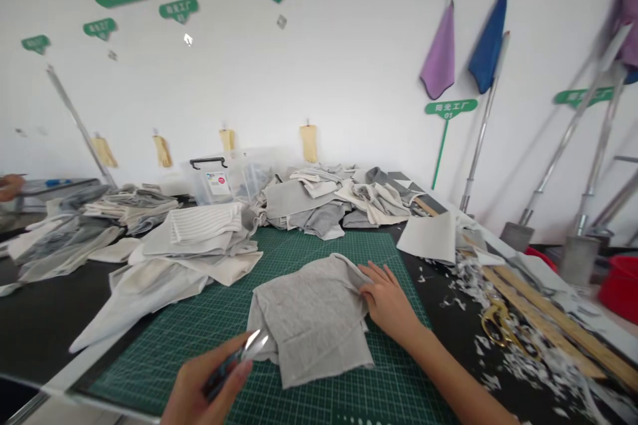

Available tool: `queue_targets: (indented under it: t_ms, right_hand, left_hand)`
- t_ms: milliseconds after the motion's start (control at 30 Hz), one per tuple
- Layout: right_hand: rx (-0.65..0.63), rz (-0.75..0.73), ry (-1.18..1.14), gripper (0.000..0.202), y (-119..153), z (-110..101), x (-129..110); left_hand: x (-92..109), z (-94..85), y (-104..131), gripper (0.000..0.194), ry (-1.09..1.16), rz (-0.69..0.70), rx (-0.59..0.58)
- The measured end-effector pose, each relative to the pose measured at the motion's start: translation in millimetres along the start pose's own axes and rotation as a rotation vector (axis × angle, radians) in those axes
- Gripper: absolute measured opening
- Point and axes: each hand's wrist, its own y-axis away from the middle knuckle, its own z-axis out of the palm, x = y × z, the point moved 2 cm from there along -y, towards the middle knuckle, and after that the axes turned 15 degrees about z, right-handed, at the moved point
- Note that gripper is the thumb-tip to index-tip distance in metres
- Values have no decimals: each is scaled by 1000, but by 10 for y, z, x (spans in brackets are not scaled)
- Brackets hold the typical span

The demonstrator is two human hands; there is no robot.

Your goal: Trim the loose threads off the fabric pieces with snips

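A piece of grey cloth (319, 319) lies folded and slightly rumpled on the green cutting mat (199, 352). My right hand (386, 295) is at its upper right corner, with the fingers on the edge and the fabric lifted a little there. At the lower left of the cloth, my left hand (209, 378) is closed round a dark-handled tool with a shiny metal head (255, 343). That metal end is beside the cloth's left edge; whether it touches I cannot tell. The tool's exact kind is partly hidden by my fingers.
Left of the mat's middle is a stack of white and grey cloths (199, 239). A larger heap of cloth (319, 199) lies behind, near a clear plastic box (212, 182). Gold-handled scissors (498, 325), wooden strips (543, 319) and scraps lie right. Another person's hand (10, 186) shows far left.
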Motion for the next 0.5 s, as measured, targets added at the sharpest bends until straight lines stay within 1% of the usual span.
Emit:
queue_targets:
  t_ms: [67, 133, 200, 267, 300, 333, 400, 467, 500]
  right_hand:
    - [43, 60, -5, 33, 4, -120, 133]
    - [123, 111, -71, 42, -19, -221, 183]
    - [208, 131, -167, 49, -39, -278, 157]
    - [229, 128, -257, 48, -38, -273, 93]
    - [211, 124, -296, 45, -28, -248, 61]
    - [181, 125, -329, 43, -14, -213, 36]
    - [98, 139, -380, 40, 18, -127, 15]
    - [7, 169, -411, 37, 43, -43, 25]
    - [-33, 186, -418, 37, 50, -8, 34]
  left_hand:
    - [-98, 96, -378, 33, 28, -6, 21]
    - [-143, 260, -790, 36, 78, 4, 9]
    - [-174, 494, -1177, 39, 111, 46, -57]
    - [-251, 775, -1462, 41, 124, 100, -151]
    - [-322, 915, -1547, 41, 123, 112, -183]
    - [-415, 1044, -1593, 41, 123, 111, -191]
    - [-644, 1247, -1582, 42, 141, 69, -159]
    - [-867, 1362, -1493, 42, 186, 6, -115]
    - [-954, 1386, -1446, 42, 216, -22, -95]
